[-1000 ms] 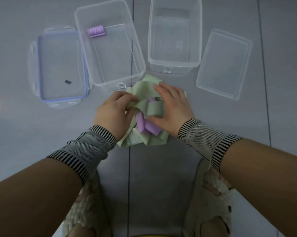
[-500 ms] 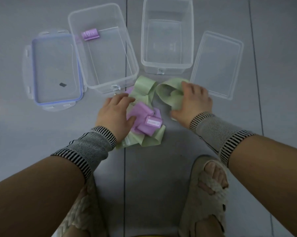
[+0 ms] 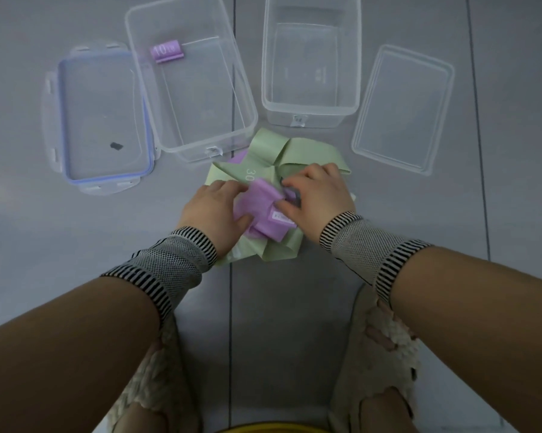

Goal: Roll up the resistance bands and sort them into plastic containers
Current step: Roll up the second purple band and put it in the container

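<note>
Beyond the band pile [image 3: 272,157] we see two clear containers, the left container [image 3: 197,132] holding one rolled purple band [image 3: 167,51], the right container [image 3: 310,107] bare, while our left hand [image 3: 215,210] and right hand [image 3: 318,195] pinch a loose purple band [image 3: 260,198].

The grey tiled floor [image 3: 76,245] bore two clear containers [image 3: 197,89] [image 3: 310,60] at twelve o'clock, a blue-rimmed lid [image 3: 104,120] at ten, a plain lid [image 3: 402,110] at two, and tangled green and purple bands [image 3: 272,157] at centre.
</note>
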A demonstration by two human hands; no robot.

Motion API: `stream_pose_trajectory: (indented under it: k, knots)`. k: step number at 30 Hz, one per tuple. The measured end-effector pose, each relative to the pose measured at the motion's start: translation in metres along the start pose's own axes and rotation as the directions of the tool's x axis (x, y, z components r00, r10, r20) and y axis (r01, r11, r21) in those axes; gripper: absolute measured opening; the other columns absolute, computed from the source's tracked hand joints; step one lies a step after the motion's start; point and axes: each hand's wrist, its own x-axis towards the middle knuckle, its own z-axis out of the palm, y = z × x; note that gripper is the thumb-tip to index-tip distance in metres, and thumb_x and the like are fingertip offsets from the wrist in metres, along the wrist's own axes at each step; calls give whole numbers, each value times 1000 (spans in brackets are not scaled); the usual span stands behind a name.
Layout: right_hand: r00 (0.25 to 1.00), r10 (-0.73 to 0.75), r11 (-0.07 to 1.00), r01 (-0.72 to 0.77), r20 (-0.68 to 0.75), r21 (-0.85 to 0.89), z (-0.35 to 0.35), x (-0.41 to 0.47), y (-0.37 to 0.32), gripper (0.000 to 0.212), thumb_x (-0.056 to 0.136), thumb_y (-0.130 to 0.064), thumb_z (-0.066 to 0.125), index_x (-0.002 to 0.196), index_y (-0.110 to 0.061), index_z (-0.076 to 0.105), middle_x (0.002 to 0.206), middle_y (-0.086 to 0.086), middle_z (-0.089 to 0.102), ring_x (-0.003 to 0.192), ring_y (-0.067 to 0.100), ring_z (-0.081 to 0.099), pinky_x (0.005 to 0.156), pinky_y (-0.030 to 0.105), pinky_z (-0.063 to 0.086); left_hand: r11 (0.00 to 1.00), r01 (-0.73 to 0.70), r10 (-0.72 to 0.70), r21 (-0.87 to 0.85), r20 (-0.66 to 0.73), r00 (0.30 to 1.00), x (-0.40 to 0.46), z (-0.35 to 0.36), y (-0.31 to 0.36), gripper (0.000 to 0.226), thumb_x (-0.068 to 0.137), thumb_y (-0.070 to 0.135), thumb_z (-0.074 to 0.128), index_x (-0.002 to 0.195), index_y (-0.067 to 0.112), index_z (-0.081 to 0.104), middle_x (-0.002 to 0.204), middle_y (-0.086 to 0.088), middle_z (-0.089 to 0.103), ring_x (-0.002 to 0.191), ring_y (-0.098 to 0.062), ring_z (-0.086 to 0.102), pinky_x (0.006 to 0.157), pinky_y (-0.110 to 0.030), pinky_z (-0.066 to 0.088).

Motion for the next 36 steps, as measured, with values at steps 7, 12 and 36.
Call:
stream_pose_trajectory:
  k: [7,12,36]
  knots:
    - [979,195,831,-194,54,522,-12,22,-16,11,84,-22,66,74,-21,64,73,-5,64,76,16,60,76,30,50,993,-48,37,-107,-105,994,0,-4,-1,68,75,35,72,135,25,43,134,-1,47,121,-23,45,101,-33,35]
    - [975,203,533,-188,91,825,-45,34,-35,19,87,-13,66,70,-22,62,65,-9,64,59,0,59,60,13,45,915,5,-69,-403,-145,987,-1,-14,8,74,72,34,77,135,26,40,96,14,59,92,-8,61,88,-26,46]
    - [966,205,943,-238,160,233,-2,5,-9,18,89,-25,61,101,-16,71,96,4,72,91,24,64,85,35,51,968,31,-68,-248,-140,988,-4,-10,8,25,83,33,65,107,25,62,111,7,57,82,-5,52,75,-18,36]
